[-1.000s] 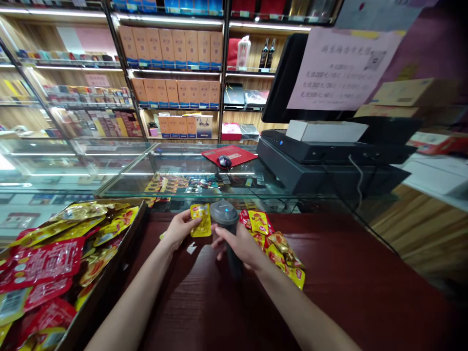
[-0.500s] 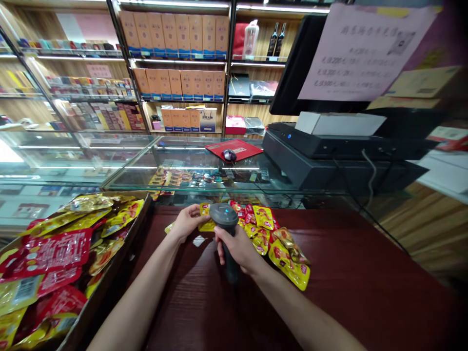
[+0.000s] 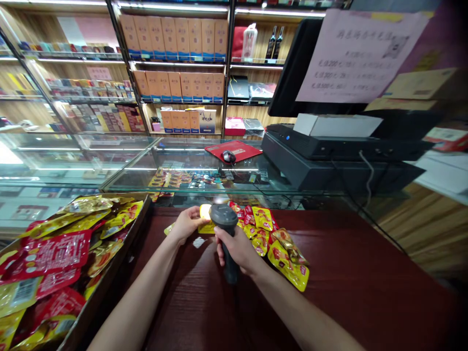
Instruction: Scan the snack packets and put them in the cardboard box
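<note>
My right hand point(image 3: 241, 248) is wrapped round the handle of a black barcode scanner point(image 3: 230, 263), its head pointing away from me. Just to the left, my left hand point(image 3: 187, 225) pinches the edge of a yellow snack packet point(image 3: 206, 227). The scanner's head hides part of that packet, and a bright light falls on the packet's upper part. Beyond and to the right of the scanner lies a loose pile of red and yellow snack packets point(image 3: 262, 218). Another packet's yellow end point(image 3: 168, 229) shows beside my left wrist.
A cardboard box point(image 3: 122, 258) full of snack packets stands at the left of the dark red tabletop point(image 3: 329, 292). Behind is a glass counter point(image 3: 175, 151) with a mouse point(image 3: 229, 156) on a red mat point(image 3: 245, 150). A monitor point(image 3: 292, 73) and black cash drawer point(image 3: 329, 170) stand at right.
A bright light has come on in front of the scanner and lights up the yellow packet. The blue light on top of the scanner's head no longer shows. Both hands stay nearly still.
</note>
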The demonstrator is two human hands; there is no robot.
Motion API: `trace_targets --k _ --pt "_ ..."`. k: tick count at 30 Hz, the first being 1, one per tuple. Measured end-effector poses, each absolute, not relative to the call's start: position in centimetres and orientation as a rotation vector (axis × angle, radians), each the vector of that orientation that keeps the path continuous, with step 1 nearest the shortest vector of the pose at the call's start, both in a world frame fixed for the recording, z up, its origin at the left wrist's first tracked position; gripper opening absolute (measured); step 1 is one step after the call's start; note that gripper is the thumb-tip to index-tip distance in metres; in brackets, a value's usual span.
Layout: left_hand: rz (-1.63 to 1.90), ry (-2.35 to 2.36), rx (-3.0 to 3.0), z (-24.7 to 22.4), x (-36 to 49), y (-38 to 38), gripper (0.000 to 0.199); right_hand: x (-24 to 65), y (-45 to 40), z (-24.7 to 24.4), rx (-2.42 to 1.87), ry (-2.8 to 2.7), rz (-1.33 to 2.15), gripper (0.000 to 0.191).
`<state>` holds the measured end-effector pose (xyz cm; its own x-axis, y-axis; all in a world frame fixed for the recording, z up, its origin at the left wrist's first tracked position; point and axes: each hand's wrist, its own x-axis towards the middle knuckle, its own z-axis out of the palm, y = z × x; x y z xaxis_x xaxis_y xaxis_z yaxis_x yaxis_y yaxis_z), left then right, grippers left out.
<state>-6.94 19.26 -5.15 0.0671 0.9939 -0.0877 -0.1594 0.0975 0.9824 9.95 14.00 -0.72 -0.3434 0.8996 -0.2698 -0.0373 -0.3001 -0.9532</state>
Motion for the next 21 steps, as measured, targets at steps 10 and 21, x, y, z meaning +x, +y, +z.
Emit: trace_targets --k 10,21 --pt "1.233 1.15 1.108 -4.3 -7.0 18.7 0.035 10.3 13.6 0.1 -1.091 -1.254 1.8 0.033" --pt "1.496 1.387 1.208 3.0 -14.4 11.0 0.048 9.1 12.0 3.0 -0.886 -1.293 1.803 0.042"
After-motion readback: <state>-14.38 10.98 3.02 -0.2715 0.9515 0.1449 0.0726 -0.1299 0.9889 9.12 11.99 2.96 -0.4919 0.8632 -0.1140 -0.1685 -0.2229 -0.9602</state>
